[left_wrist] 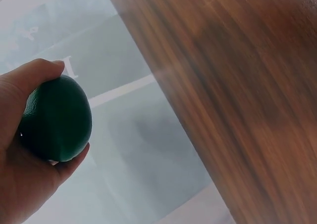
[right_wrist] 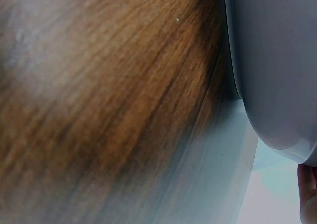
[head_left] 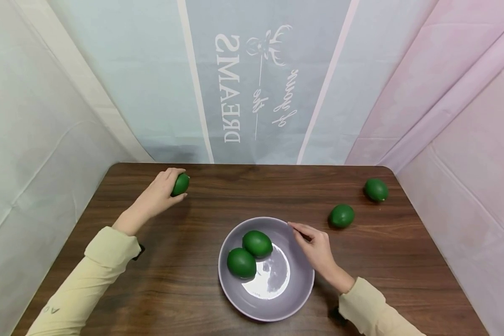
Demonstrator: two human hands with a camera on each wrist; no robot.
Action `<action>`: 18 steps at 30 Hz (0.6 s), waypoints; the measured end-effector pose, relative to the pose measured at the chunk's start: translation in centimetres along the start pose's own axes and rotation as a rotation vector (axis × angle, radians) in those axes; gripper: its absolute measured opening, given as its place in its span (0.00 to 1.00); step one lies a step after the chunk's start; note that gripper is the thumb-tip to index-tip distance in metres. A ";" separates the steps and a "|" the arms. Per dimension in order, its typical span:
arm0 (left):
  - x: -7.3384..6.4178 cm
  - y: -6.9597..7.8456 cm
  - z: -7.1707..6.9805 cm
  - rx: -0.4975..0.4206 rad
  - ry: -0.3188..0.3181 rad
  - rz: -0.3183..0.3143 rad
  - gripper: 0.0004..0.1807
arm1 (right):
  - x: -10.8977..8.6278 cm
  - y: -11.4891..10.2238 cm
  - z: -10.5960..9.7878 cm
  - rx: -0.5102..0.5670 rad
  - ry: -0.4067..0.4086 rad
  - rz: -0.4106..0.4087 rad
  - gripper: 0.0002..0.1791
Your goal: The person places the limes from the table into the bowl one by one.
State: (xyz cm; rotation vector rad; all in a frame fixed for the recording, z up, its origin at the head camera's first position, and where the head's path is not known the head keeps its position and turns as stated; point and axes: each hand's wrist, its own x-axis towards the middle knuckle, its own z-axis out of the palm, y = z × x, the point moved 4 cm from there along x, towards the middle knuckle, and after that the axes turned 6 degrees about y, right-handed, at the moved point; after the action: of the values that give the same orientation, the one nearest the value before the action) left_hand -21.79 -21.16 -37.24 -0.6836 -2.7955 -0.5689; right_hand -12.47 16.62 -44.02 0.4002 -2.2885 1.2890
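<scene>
"Nearest the camera, your pale sleeves come in on either side of the bowl. What are you holding?"

"With your left hand you grip a green lime, beyond the bowl and well to its left."

"And your right hand?"

"You pinch the bowl's rim with it, on the far right side."

"What sits inside the bowl?"

"You have two limes touching each other in there, toward its left wall, and two more limes lying apart on the tabletop, beyond the bowl and to its right."
</scene>
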 end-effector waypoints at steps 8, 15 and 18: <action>-0.1 0.8 0.0 0.014 -0.004 0.043 0.33 | 0.0 0.0 0.0 -0.004 -0.002 -0.004 0.13; -0.1 1.5 -0.1 0.017 -0.003 0.078 0.33 | 0.0 0.1 0.0 0.002 -0.004 0.014 0.13; -0.1 1.8 -0.1 0.018 -0.006 0.090 0.33 | 0.0 0.1 0.0 0.002 0.001 0.015 0.14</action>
State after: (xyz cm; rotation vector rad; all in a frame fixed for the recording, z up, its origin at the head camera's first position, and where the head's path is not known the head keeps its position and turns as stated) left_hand -20.78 -19.74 -36.61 -0.8039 -2.7556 -0.5248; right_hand -12.53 16.67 -44.11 0.3842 -2.2934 1.2989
